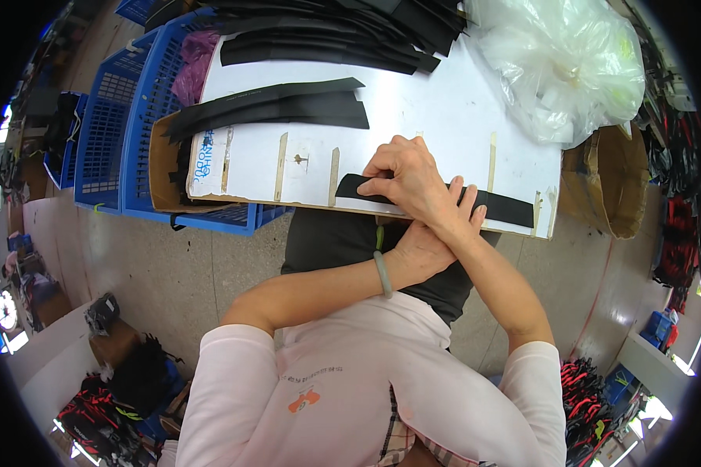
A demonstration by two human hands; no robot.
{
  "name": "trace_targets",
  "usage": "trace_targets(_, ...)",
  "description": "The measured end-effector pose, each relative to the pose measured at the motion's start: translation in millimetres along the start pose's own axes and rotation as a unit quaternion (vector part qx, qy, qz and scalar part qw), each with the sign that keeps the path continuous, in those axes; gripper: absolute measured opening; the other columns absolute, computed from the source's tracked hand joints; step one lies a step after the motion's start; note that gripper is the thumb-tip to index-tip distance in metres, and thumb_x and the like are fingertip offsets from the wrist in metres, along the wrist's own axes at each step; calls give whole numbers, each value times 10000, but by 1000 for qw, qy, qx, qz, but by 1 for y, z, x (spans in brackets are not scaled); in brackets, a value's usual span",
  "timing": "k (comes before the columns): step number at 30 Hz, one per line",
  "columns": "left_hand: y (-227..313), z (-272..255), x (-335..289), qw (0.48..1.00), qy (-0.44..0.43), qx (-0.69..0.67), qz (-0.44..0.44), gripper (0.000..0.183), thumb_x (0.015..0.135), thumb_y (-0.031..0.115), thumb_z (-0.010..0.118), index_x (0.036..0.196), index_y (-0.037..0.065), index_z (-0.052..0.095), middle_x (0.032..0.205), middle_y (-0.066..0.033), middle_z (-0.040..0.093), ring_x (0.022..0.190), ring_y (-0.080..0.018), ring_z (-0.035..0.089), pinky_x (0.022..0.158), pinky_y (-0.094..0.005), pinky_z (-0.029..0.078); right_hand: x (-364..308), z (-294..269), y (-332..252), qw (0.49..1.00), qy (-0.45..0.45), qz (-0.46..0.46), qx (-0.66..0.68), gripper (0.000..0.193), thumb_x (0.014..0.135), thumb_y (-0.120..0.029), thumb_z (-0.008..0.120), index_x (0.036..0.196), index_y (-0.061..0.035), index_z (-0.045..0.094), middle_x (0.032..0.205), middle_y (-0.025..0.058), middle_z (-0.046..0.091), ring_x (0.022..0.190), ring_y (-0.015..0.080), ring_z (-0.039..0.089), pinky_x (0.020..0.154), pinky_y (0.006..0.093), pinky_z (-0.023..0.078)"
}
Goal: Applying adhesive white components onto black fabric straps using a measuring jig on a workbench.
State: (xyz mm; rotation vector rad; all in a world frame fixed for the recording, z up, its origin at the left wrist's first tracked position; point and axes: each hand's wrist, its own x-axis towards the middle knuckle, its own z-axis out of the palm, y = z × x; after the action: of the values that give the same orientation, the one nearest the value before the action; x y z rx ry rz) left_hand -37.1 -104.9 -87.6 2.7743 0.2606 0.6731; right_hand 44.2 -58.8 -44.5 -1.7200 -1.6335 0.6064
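A long black fabric-like strip (508,208) lies along the near edge of the white board (413,89). My arms are crossed at the wrists. My right hand (409,175) is over the strip's left part, its fingers curled and its thumb pressed against the index finger at the strip. Below the right wrist, my left hand (428,251) reaches across to the right, with its stretched fingers resting flat on the strip near its middle. Farther back on the board lie two overlapping black strips (288,105).
A pile of black strips (327,43) covers the far part of the board. A clear plastic bag (565,66) sits at the far right, above an open cardboard box (611,183). Blue plastic crates (144,132) and another cardboard box (163,175) stand at the left.
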Motion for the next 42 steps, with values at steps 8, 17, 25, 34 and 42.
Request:
trace_targets(8, -1, -5, 9, 999, 19, -27, -8, 445, 871, 211, 518, 1277, 31, 514, 1301, -225, 513, 1207, -426, 471, 1017, -563, 352, 1, -18, -7, 998, -38, 37, 44, 185, 715, -123, 772, 843, -34, 671, 740, 17, 630, 729, 159, 559, 736, 306, 419)
trace_targets(17, -90, -149, 12, 988, 138, -17, 65, 273, 764, 128, 637, 1014, 18, 640, 948, -129, 615, 885, -271, 617, 817, -405, 493, -24, -122, 1, 905, 223, 152, 329, 132, 848, -86, 668, 916, 26, 677, 887, 72, 672, 834, 137, 618, 790, 260, 481)
trace_targets(25, -229, -160, -42, 987, 64, 55, -140, 253, 840, 59, 628, 1091, 39, 609, 1162, -152, 591, 1171, -320, 531, 1055, -488, 325, 61, -86, -16, 963, 168, 57, 205, 112, 843, -83, 678, 923, -8, 700, 866, 53, 669, 777, 112, 601, 721, 227, 465)
trace_targets(34, -213, -155, -36, 987, 95, 66, -116, 278, 819, 120, 674, 1074, 30, 610, 1187, -141, 573, 1203, -314, 492, 1066, -504, 295, 180, -23, 3, 931, 233, -136, -245, 136, 722, -122, 754, 832, -82, 684, 819, 50, 568, 819, 223, 562, 703, 328, 447)
trace_targets(42, -172, -186, 63, 626, 302, -689, -205, 302, 959, 113, 558, 1184, -88, 554, 1190, -212, 614, 1153, -241, 577, 1029, -336, 426, 125, -102, -77, 974, 1, 80, 214, 131, 906, -114, 629, 871, 13, 638, 770, -30, 596, 726, 40, 517, 662, 207, 438)
